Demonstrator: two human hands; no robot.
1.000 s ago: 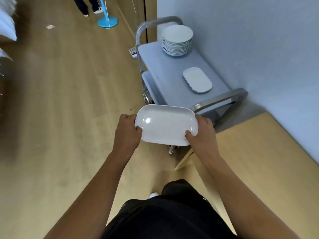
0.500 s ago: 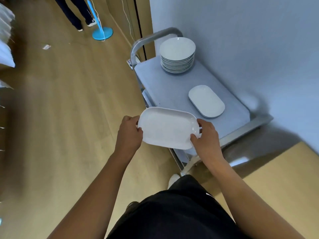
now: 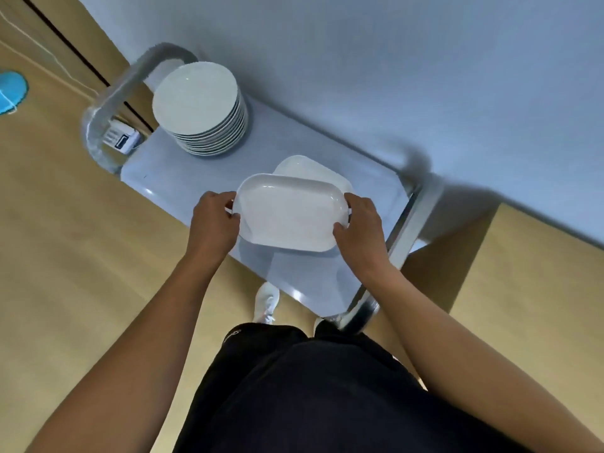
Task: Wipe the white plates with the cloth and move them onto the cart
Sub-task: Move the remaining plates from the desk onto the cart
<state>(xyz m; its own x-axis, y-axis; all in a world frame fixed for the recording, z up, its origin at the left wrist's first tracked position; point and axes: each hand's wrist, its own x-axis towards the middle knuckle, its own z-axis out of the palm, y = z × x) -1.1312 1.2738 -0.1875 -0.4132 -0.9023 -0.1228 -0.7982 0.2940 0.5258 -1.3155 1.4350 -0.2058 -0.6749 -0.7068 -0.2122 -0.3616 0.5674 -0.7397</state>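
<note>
The person stands at the near edge of the cart (image 3: 183, 178), a matte grey-blue top framed by shiny rounded metal tubing. Both hands hold a glossy white oblong plate (image 3: 291, 212) with rounded corners and a shallow raised rim, over the middle of the cart top. The left hand (image 3: 214, 220) has its fingers curled round the left short end; the right hand (image 3: 359, 232) grips the right end, thumb on the rim. Just behind it lies a second oblong plate (image 3: 307, 168), partly covered; whether the two touch I cannot tell. At the far left sits a stack of round plates (image 3: 202, 106), smooth and white. Pale wood floor (image 3: 65, 240) lies around.
</note>
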